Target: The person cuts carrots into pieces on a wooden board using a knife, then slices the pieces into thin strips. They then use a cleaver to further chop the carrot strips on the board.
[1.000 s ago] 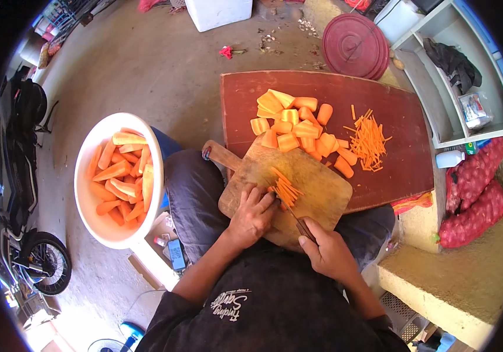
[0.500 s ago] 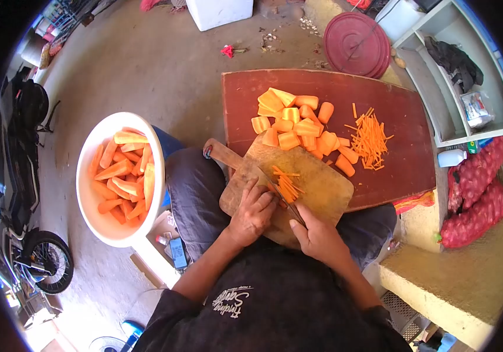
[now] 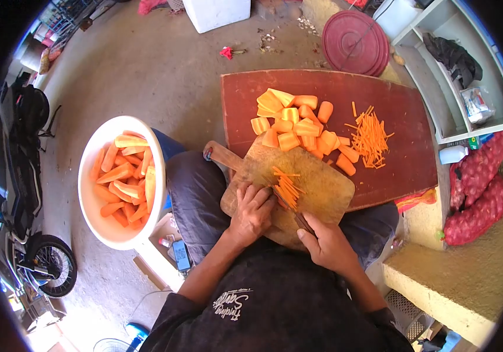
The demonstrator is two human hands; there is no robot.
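Observation:
A wooden cutting board with a handle lies across my lap, overlapping the red table. My left hand presses on its left half, fingers curled over a carrot piece that they mostly hide. My right hand grips a knife by its handle near the board's front edge. The blade reaches towards my left fingertips; most of it is hard to make out. Thin carrot strips lie in a small heap just beyond the blade.
Cut carrot chunks and a pile of carrot strips rest on the red table. At my left stands a white tub of peeled carrots. Red net sacks and a shelf are on the right.
My right hand and the knife have shifted slightly right and towards me. My left hand has moved very little, its fingers curling a bit more. The strips stay in place.

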